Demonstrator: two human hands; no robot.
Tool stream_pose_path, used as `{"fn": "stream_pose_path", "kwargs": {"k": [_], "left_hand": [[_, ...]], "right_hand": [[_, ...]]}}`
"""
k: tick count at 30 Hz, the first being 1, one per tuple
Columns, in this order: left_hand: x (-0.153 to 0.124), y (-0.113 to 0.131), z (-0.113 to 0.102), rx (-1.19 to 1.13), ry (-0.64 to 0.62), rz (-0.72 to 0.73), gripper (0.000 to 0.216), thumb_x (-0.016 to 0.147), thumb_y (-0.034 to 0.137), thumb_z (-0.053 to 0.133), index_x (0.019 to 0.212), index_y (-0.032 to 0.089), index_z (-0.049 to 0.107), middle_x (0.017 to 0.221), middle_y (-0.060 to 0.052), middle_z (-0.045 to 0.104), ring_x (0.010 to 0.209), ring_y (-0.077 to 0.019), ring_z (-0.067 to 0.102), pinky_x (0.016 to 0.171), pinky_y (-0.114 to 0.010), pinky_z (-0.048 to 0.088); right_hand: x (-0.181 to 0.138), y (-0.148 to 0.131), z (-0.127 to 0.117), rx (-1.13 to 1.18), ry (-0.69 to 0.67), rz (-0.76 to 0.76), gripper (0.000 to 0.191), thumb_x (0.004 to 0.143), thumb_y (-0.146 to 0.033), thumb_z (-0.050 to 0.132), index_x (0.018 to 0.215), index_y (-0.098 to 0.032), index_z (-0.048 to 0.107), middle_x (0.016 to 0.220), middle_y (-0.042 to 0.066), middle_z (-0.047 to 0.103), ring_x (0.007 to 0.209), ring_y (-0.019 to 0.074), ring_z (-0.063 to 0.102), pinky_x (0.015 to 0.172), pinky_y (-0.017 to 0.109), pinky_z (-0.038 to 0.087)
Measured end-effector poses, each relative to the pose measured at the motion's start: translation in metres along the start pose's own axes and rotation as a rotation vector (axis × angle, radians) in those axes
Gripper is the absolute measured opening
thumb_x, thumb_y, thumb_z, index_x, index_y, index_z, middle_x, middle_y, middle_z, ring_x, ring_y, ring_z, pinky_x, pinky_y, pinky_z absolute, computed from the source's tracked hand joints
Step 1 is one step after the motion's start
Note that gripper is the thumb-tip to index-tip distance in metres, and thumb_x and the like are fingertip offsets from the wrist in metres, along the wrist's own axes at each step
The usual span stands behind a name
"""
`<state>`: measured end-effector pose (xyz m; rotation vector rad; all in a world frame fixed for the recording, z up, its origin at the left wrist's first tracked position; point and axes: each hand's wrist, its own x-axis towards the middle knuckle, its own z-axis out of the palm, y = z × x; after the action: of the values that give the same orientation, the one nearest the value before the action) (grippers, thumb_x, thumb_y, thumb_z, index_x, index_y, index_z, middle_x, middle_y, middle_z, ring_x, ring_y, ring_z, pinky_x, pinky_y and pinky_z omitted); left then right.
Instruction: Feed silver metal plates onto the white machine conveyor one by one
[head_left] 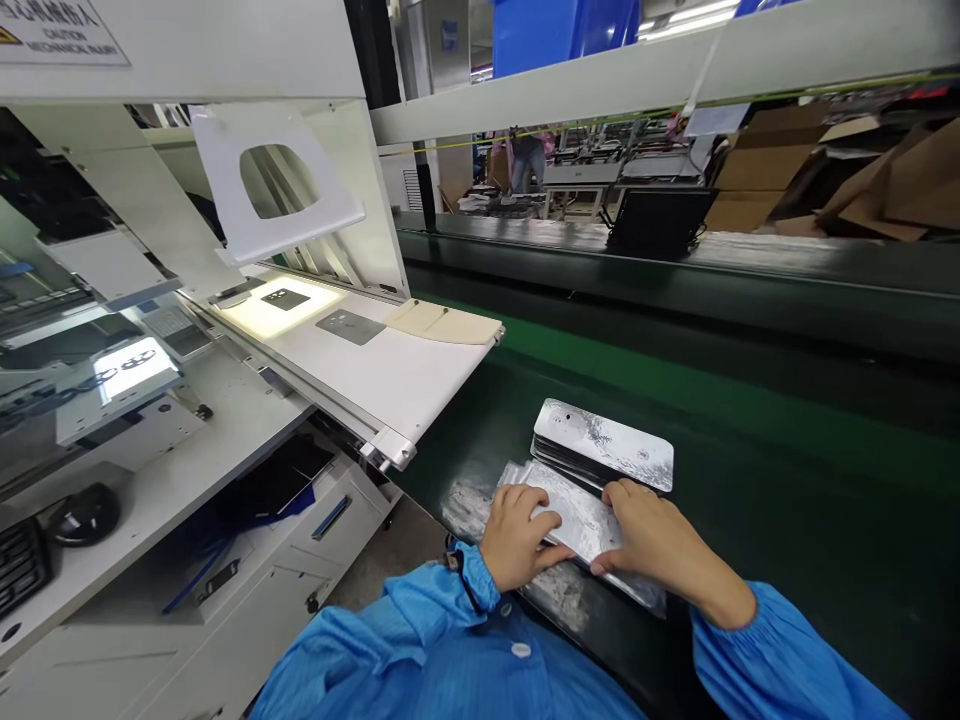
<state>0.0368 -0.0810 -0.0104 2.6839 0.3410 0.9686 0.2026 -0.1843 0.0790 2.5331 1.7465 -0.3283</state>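
On the dark green belt in front of my body lies a flat, silvery rectangular stack [571, 508], with clear plastic film showing at its ends. My left hand [521, 537] grips its left part, fingers curled over the top and thumb at the near edge. Around its right part my right hand [651, 545] is closed, thumb on the near edge and fingers toward the far edge. Just beyond sits a stack of thin rounded-corner plates [604, 440], its top plate shiny with a few small holes and grey smudges. My fingers hide some of the near stack.
To the left, a white conveyor [375, 380] ends above the green belt [750, 450], carrying a grey perforated plate [350, 327] and another dark plate [285, 299] on a lit area. A black monitor [660, 220] stands on the far ledge. A mouse [86, 514] lies at far left.
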Motion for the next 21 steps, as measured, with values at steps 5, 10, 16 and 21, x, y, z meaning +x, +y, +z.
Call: {"fn": "stream_pose_path", "kwargs": {"k": [5, 10, 16, 21], "left_hand": [[-0.002, 0.0, 0.002, 0.012, 0.003, -0.009, 0.037, 0.081, 0.056, 0.06, 0.088, 0.02, 0.064, 0.1, -0.007, 0.057, 0.095, -0.0208, 0.051, 0.084, -0.037, 0.042], [-0.003, 0.002, 0.002, 0.015, -0.008, -0.031, 0.035, 0.08, 0.054, 0.061, 0.091, 0.021, 0.065, 0.104, -0.009, 0.056, 0.098, -0.0234, 0.052, 0.084, -0.04, 0.045], [-0.007, 0.0, 0.001, -0.101, 0.138, -0.043, 0.039, 0.076, 0.055, 0.066, 0.095, 0.021, 0.061, 0.11, -0.012, 0.054, 0.102, -0.0262, 0.053, 0.087, -0.045, 0.047], [-0.004, -0.006, -0.019, -0.479, 0.425, -0.377, 0.082, 0.066, 0.068, 0.067, 0.127, 0.02, 0.04, 0.131, -0.018, 0.044, 0.124, -0.0316, 0.046, 0.101, -0.053, 0.042]], "right_hand": [[-0.001, -0.001, 0.0, 0.015, 0.038, 0.007, 0.054, 0.053, -0.034, 0.086, 0.093, -0.015, 0.056, 0.102, 0.013, 0.063, 0.1, 0.0328, 0.06, 0.078, 0.04, 0.046], [-0.001, -0.002, -0.006, 0.124, 0.084, 0.036, 0.038, 0.06, -0.031, 0.079, 0.082, -0.021, 0.05, 0.09, 0.009, 0.066, 0.085, 0.0282, 0.063, 0.068, 0.035, 0.045], [0.0, 0.007, -0.01, 0.549, 0.008, -0.016, 0.017, 0.073, -0.028, 0.057, 0.088, -0.024, 0.052, 0.079, 0.003, 0.07, 0.073, 0.0241, 0.066, 0.063, 0.033, 0.048], [-0.005, -0.004, -0.017, 0.943, 0.032, -0.113, 0.025, 0.081, -0.044, 0.053, 0.093, -0.023, 0.055, 0.081, 0.004, 0.07, 0.072, 0.0227, 0.067, 0.061, 0.033, 0.053]]}}
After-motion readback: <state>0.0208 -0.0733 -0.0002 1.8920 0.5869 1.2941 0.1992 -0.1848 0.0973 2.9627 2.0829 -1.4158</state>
